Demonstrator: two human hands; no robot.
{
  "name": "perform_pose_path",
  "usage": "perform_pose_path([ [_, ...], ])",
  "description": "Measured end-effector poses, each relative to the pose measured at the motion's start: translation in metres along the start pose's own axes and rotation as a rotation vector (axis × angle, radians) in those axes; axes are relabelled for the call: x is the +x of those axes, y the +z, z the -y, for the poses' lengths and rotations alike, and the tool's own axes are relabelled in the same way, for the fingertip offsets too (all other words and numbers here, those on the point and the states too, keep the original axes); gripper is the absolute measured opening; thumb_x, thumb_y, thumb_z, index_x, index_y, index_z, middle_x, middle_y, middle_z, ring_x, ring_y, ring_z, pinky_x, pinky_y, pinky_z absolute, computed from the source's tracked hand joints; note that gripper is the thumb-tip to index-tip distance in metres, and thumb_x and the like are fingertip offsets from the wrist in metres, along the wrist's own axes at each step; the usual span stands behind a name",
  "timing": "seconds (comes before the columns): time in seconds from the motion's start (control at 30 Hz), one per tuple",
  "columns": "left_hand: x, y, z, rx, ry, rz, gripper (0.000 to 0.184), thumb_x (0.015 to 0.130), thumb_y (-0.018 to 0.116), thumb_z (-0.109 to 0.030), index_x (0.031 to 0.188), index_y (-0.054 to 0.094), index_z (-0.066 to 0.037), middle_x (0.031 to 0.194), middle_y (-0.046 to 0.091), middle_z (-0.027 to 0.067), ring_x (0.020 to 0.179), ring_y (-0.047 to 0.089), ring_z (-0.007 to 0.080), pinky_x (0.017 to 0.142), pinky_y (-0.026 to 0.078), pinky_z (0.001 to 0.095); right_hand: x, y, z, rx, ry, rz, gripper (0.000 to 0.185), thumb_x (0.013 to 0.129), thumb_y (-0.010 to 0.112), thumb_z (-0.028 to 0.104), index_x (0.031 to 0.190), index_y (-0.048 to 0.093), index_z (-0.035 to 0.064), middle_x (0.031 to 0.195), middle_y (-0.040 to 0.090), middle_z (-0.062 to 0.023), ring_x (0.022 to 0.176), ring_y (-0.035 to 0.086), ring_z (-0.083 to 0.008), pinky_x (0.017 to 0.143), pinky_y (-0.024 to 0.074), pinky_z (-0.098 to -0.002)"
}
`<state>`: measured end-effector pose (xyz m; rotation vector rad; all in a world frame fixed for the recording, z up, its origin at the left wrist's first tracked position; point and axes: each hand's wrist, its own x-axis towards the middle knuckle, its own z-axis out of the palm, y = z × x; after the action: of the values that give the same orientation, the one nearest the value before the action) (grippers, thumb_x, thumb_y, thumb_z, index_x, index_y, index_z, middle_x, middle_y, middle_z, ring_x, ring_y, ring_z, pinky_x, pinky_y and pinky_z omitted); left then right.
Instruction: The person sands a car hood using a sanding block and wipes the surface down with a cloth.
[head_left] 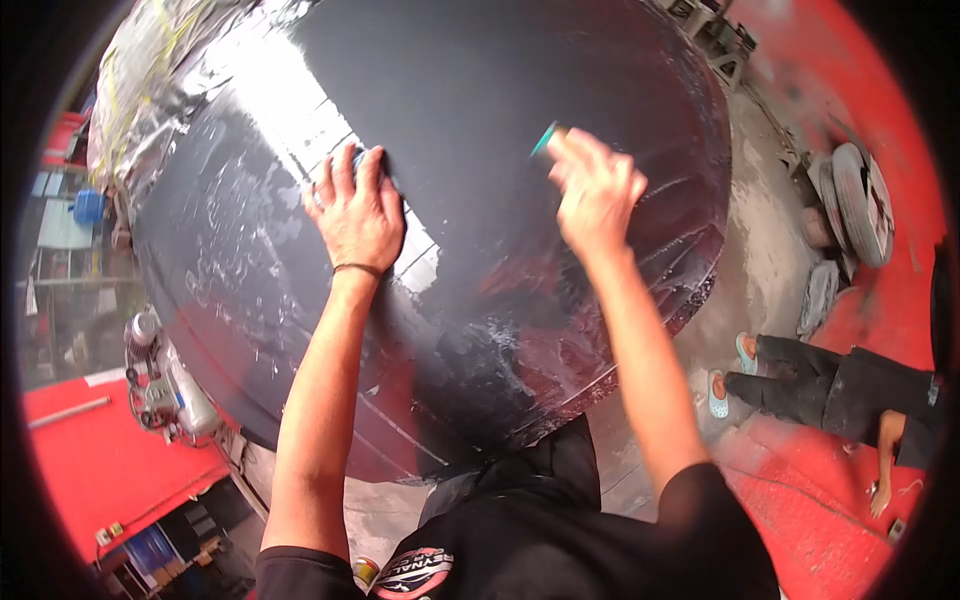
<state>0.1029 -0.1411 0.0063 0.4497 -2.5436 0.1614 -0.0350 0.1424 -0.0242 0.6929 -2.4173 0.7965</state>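
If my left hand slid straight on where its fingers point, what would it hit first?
Nothing visible: ahead of your left hand, the panel looks free to the picture's edge, though depth is unclear.

The broad, dark, glossy curved car panel point(450, 180) spans the middle, before the wearer. On it, at left, lies the bare left hand point(360, 215); the bare right hand point(598, 205), holding a thin green flat tool point(543, 140), is over its right part. Crumpled silvery sheeting point(135, 110) lies at the panel's far left; a grey metal compressor point(190, 400) stands left of it. To the right are round grey discs point(865, 205), with a dark-clothed person point(870, 395) nearer the wearer.
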Motion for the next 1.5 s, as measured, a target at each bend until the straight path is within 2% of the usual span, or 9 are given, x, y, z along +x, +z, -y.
perform_pose_path([
  [0.17,0.000,-0.001,0.000,-0.032,-0.025,-0.001,0.042,0.105,0.061,-0.031,0.146,0.066,-0.025,0.163,0.053,0.0087,0.154,0.042,0.0372,0.126,0.025,0.0649,0.019,0.014,0.011,0.030,0.151,-0.017,0.031,0.103,0.072,0.022,0.132,0.080,0.0290,0.143,0.071,0.0020,0.125,0.058,-0.0299,0.109,0.0409,-0.0518],
  [0.27,-0.001,0.000,0.001,-0.040,-0.050,0.010,0.043,0.105,0.060,-0.030,0.147,0.066,-0.024,0.165,0.051,0.0073,0.156,0.040,0.0365,0.126,0.025,0.0657,-0.080,-0.025,0.073,0.245,-0.064,0.135,0.034,0.099,0.077,0.022,0.132,0.082,0.0282,0.144,0.072,0.0048,0.127,0.058,-0.0230,0.112,0.0380,-0.0486],
  [0.33,-0.002,-0.001,0.000,-0.051,-0.057,0.029,0.044,0.104,0.060,-0.030,0.148,0.066,-0.023,0.165,0.050,0.0073,0.157,0.039,0.0360,0.126,0.024,0.0656,-0.104,-0.035,0.083,0.135,-0.112,0.171,0.034,0.097,0.079,0.023,0.130,0.082,0.0327,0.142,0.073,0.0065,0.124,0.060,-0.0207,0.112,0.0375,-0.0496],
  [0.5,-0.001,-0.005,-0.001,-0.063,-0.061,0.027,0.045,0.105,0.060,-0.030,0.149,0.066,-0.024,0.166,0.051,0.0074,0.157,0.040,0.0357,0.128,0.024,0.0650,0.061,0.023,-0.025,0.057,0.265,0.046,0.031,0.104,0.072,0.024,0.133,0.080,0.0323,0.144,0.073,0.0038,0.123,0.062,-0.0295,0.110,0.0400,-0.0533],
  [0.6,0.001,-0.005,-0.001,-0.081,-0.059,0.000,0.042,0.103,0.062,-0.028,0.145,0.069,-0.023,0.163,0.054,0.0077,0.156,0.042,0.0352,0.127,0.026,0.0613,0.092,0.028,-0.065,0.102,0.105,0.022,0.030,0.104,0.072,0.024,0.132,0.080,0.0292,0.145,0.071,0.0017,0.123,0.062,-0.0320,0.105,0.0453,-0.0548],
  [0.77,0.004,-0.007,-0.003,-0.038,-0.062,0.015,0.044,0.102,0.064,-0.026,0.146,0.068,-0.022,0.162,0.054,0.0082,0.154,0.043,0.0349,0.127,0.027,0.0578,-0.059,-0.042,-0.047,0.167,-0.079,0.125,0.039,0.094,0.079,0.015,0.130,0.083,0.0298,0.140,0.076,0.0057,0.128,0.061,-0.0222,0.114,0.0377,-0.0472],
  [1.03,0.003,-0.002,-0.004,-0.003,-0.091,0.039,0.048,0.101,0.065,-0.026,0.148,0.066,-0.024,0.165,0.051,0.0101,0.154,0.042,0.0373,0.127,0.028,0.0589,0.135,0.040,-0.095,0.237,-0.085,0.119,0.032,0.099,0.076,0.018,0.129,0.082,0.0301,0.141,0.074,0.0062,0.124,0.060,-0.0246,0.112,0.0376,-0.0485],
  [1.23,0.005,0.008,-0.021,0.059,-0.229,0.000,0.048,0.101,0.065,-0.026,0.149,0.065,-0.025,0.165,0.049,0.0095,0.156,0.039,0.0365,0.129,0.025,0.0582,0.019,-0.025,-0.073,0.363,-0.346,0.306,0.040,0.092,0.079,0.010,0.126,0.084,0.0308,0.141,0.073,0.0085,0.127,0.060,-0.0223,0.113,0.0361,-0.0486],
  [1.5,0.004,0.007,-0.021,0.043,-0.182,-0.046,0.046,0.100,0.064,-0.024,0.145,0.067,-0.018,0.163,0.052,0.0136,0.154,0.043,0.0377,0.126,0.030,0.0560,0.094,0.013,-0.075,0.328,-0.262,0.138,0.034,0.098,0.077,0.019,0.129,0.082,0.0289,0.141,0.074,0.0055,0.127,0.062,-0.0217,0.112,0.0382,-0.0465],
])
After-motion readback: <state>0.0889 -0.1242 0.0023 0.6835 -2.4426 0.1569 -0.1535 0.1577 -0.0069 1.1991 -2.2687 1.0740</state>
